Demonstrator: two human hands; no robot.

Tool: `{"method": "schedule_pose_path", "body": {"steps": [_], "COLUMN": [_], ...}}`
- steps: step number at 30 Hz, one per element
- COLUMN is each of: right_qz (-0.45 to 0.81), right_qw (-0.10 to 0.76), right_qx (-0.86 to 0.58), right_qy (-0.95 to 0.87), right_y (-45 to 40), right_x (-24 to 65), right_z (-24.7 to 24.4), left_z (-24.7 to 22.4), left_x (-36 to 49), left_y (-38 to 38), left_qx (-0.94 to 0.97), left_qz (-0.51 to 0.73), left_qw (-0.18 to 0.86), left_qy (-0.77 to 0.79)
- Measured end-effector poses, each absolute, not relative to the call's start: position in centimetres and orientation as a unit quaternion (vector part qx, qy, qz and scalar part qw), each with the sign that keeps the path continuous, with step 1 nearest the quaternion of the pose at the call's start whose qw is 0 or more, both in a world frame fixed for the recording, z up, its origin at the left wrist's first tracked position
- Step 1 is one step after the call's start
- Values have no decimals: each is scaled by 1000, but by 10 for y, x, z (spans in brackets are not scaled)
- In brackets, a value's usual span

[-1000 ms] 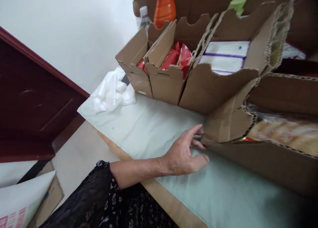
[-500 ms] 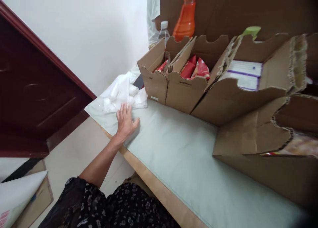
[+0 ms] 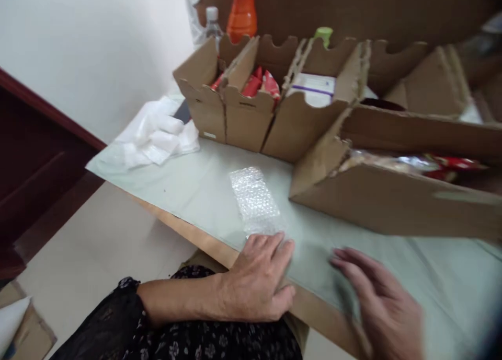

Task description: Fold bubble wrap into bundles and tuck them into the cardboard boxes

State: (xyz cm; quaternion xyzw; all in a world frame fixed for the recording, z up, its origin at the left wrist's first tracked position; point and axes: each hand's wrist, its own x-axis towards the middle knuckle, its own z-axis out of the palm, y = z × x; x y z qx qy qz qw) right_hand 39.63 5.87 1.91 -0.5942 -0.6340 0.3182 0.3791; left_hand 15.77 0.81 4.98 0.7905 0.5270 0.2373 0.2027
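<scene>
A clear bubble wrap pouch [image 3: 254,195] lies flat on the pale green tablecloth [image 3: 207,177]. My left hand [image 3: 261,279] rests at the table's front edge, fingers stretched out over the pouch's near end and thumb apart. To the right, my right hand [image 3: 382,302] is over the cloth, smeared by motion. A dark, blurred patch shows beneath its fingers; whether that is a held thing or a shadow, I cannot make out. Crumpled white plastic bags [image 3: 157,132] lie at the table's far left corner.
Cardboard bins [image 3: 245,122] stand in a row at the back, with red packets [image 3: 261,83] and white boxes [image 3: 314,85] inside. A longer bin [image 3: 392,200] juts forward at right. Behind are an orange bottle [image 3: 242,18] and a clear bottle [image 3: 212,23].
My left hand has moved right and nearer, away from the white bags. The bubble wrap pouch and my right hand have come into view. The view has swung right.
</scene>
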Motion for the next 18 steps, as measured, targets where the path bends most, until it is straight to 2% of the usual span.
{"method": "schedule_pose_path", "body": {"steps": [3,7,10,14,16,18], "right_qz": [403,371,304,167,131,153], "right_qw": [390,442,421,330,283,267], "right_qx": [-572,-594,-600,-592,-592,-589], "right_qy": [-599,-560,-608,-716,-743,-747], "right_y": [30,19,22,28,28,28], "right_x": [377,360,357,343,334,333], "right_z": [10,11,12,6,5,8], "left_z": [53,53,49,35,28,24], "left_x": [185,195,177,141,129,122], "left_y": [5,6,12,25,28,25], "left_qx": [812,784,775,767,762,758], "left_qz": [251,328,372,337,316,315], "left_qw": [269,300,228,108,93,102], "left_qy": [453,434,457,535,558,561]}}
